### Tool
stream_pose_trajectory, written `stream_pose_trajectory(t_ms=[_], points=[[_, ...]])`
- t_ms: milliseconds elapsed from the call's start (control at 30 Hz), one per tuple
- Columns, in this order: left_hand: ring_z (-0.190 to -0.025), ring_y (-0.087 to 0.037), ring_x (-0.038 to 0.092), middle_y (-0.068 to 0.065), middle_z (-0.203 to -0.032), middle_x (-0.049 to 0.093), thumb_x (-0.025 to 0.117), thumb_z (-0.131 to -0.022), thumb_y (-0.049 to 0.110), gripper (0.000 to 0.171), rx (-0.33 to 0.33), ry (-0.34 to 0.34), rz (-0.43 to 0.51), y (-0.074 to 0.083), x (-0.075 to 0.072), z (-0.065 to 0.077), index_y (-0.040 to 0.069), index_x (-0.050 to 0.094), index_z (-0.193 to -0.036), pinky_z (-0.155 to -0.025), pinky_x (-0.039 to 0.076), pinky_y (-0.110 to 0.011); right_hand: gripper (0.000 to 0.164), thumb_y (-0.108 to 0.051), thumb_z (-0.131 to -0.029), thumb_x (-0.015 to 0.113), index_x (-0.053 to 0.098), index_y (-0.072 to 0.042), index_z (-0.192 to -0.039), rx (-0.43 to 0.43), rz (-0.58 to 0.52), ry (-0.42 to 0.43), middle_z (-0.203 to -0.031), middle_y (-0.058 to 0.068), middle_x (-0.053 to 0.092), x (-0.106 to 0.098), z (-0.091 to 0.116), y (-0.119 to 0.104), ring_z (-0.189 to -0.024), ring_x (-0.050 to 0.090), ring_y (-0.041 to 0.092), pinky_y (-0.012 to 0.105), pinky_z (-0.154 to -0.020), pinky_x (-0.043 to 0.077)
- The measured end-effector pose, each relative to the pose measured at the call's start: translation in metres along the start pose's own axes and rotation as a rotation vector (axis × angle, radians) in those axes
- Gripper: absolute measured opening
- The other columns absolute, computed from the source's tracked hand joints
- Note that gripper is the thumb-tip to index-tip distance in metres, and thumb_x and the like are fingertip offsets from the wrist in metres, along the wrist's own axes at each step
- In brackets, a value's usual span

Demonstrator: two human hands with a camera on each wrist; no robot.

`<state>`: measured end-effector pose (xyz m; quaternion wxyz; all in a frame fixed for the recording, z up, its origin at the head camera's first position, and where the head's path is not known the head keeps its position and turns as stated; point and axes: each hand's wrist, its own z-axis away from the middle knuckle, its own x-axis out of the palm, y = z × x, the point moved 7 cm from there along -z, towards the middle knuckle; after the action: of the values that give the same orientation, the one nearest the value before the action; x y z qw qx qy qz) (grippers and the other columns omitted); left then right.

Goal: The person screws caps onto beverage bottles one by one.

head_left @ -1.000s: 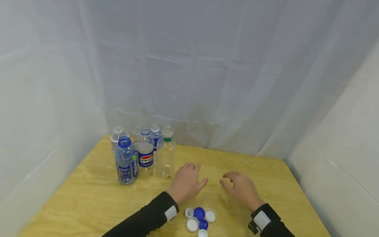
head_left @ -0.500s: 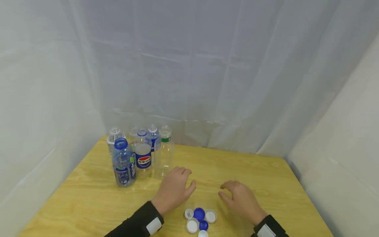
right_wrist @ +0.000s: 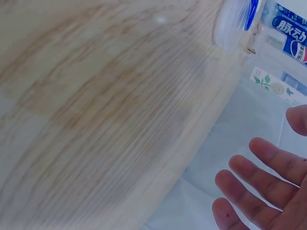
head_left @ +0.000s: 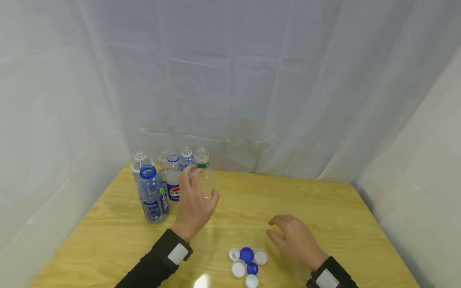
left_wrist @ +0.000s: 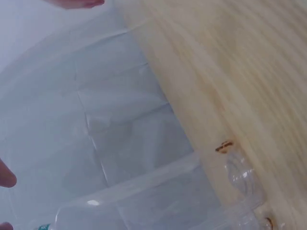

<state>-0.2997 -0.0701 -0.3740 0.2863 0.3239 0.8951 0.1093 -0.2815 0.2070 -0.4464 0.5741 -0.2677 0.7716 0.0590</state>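
Observation:
My left hand (head_left: 194, 204) is raised in front of the clear bottle with a green band (head_left: 203, 163), fingers and thumb spread apart, overlapping it in the head view. In the left wrist view the clear bottle (left_wrist: 139, 211) lies across the lower part, with fingertips (left_wrist: 5, 175) at the left edge and nothing between them. My right hand (head_left: 297, 242) hovers over the table right of the bottle caps, fingers loosely bent and holding nothing. Its relaxed fingers (right_wrist: 249, 191) show in the right wrist view. Several white and blue caps (head_left: 246, 254) lie grouped near the front.
Left of my left hand stand a blue-tinted bottle (head_left: 153, 196), a Pepsi-labelled bottle (head_left: 173, 188) and several other uncapped bottles, close together. The wooden table (head_left: 108, 228) ends at a grey-white curtain (head_left: 252, 100) behind, with white sheets at both sides.
My left hand has moved left and away from me, rising to the green-banded bottle with its fingers turned up. My right hand has shifted slightly toward me. The bottles and caps keep their places.

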Motion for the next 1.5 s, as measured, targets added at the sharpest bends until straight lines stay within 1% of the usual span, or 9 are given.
stream_pose_trajectory(t_ms=[200, 300, 533, 700, 900, 1067, 1167, 1300, 1500], points=[[-0.139, -0.037, 0.037, -0.028, -0.151, 0.032, 0.075, -0.082, 0.012, 0.085, -0.153, -0.064, 0.011, -0.019, 0.002, 0.001, -0.004, 0.027, -0.149, -0.114, 0.039, -0.052, 0.023, -0.036, -0.090, 0.075, 0.076, -0.018, -0.104, -0.026, 0.006, -0.012, -0.112, -0.001, 0.074, 0.006, 0.001, -0.006, -0.103, 0.070, 0.019, 0.040, -0.087, 0.058], [-0.142, -0.037, 0.036, -0.027, -0.154, 0.031, 0.075, -0.082, 0.010, 0.090, -0.194, -0.094, 0.018, -0.024, 0.003, 0.005, -0.003, 0.022, -0.153, -0.117, 0.036, -0.050, 0.023, -0.035, -0.089, 0.075, 0.075, -0.018, -0.103, -0.035, 0.003, -0.012, -0.112, -0.001, 0.073, 0.010, 0.004, -0.007, -0.103, 0.070, 0.020, 0.041, -0.088, 0.058], [-0.138, -0.038, 0.041, -0.026, -0.151, 0.037, 0.079, -0.081, 0.014, 0.094, -0.186, -0.102, -0.032, -0.030, 0.000, 0.007, -0.003, 0.022, -0.154, -0.116, 0.037, -0.050, 0.022, -0.037, -0.090, 0.074, 0.075, -0.019, -0.103, -0.020, 0.018, -0.035, -0.112, -0.003, 0.073, 0.020, 0.008, -0.006, -0.103, 0.070, 0.019, 0.040, -0.089, 0.058], [-0.128, -0.038, 0.043, -0.025, -0.140, 0.043, 0.083, -0.078, 0.017, 0.094, -0.182, -0.091, -0.054, -0.032, -0.003, 0.009, -0.004, 0.028, -0.151, -0.109, 0.042, -0.051, 0.022, -0.035, -0.091, 0.073, 0.075, -0.017, -0.104, -0.005, 0.006, -0.055, -0.112, 0.000, 0.073, 0.022, 0.011, -0.007, -0.104, 0.070, 0.021, 0.042, -0.089, 0.058], [-0.121, -0.036, 0.042, -0.025, -0.134, 0.040, 0.084, -0.078, 0.023, 0.090, -0.197, -0.104, -0.045, -0.031, -0.004, 0.011, -0.003, 0.035, -0.149, -0.101, 0.047, -0.050, 0.022, -0.035, -0.091, 0.073, 0.075, -0.017, -0.103, 0.021, -0.012, -0.075, -0.111, 0.000, 0.073, 0.024, 0.014, -0.006, -0.102, 0.070, 0.021, 0.042, -0.088, 0.058], [-0.128, -0.035, 0.043, -0.023, -0.140, 0.038, 0.084, -0.079, 0.025, 0.081, -0.236, -0.141, -0.023, -0.035, -0.002, 0.012, 0.000, 0.042, -0.144, -0.107, 0.045, -0.052, 0.022, -0.036, -0.091, 0.073, 0.075, -0.018, -0.103, 0.003, -0.006, -0.064, -0.111, 0.000, 0.073, 0.025, 0.014, -0.006, -0.101, 0.070, 0.020, 0.041, -0.087, 0.058], [-0.132, -0.035, 0.044, -0.022, -0.144, 0.039, 0.083, -0.080, 0.027, 0.083, -0.274, -0.173, -0.002, -0.039, 0.001, 0.014, 0.000, 0.039, -0.146, -0.112, 0.041, -0.051, 0.022, -0.035, -0.091, 0.073, 0.075, -0.017, -0.103, -0.016, 0.004, -0.053, -0.111, 0.001, 0.073, 0.024, 0.014, -0.007, -0.101, 0.070, 0.020, 0.041, -0.087, 0.058], [-0.135, -0.037, 0.046, -0.022, -0.151, 0.039, 0.081, -0.083, 0.029, 0.094, -0.365, -0.227, 0.055, -0.047, 0.006, 0.020, 0.002, 0.026, -0.154, -0.112, 0.040, -0.053, 0.021, -0.034, -0.091, 0.074, 0.075, -0.017, -0.103, -0.020, 0.012, -0.048, -0.110, 0.001, 0.073, 0.023, 0.014, -0.009, -0.101, 0.070, 0.020, 0.040, -0.087, 0.058], [-0.140, -0.041, 0.042, -0.022, -0.161, 0.029, 0.081, -0.083, 0.031, 0.107, -0.483, -0.321, 0.119, -0.058, 0.014, 0.028, 0.009, 0.011, -0.161, -0.111, 0.040, -0.057, 0.021, -0.033, -0.090, 0.074, 0.075, -0.017, -0.103, -0.034, 0.022, -0.044, -0.110, 0.002, 0.074, 0.023, 0.016, -0.010, -0.100, 0.070, 0.020, 0.040, -0.086, 0.058]])
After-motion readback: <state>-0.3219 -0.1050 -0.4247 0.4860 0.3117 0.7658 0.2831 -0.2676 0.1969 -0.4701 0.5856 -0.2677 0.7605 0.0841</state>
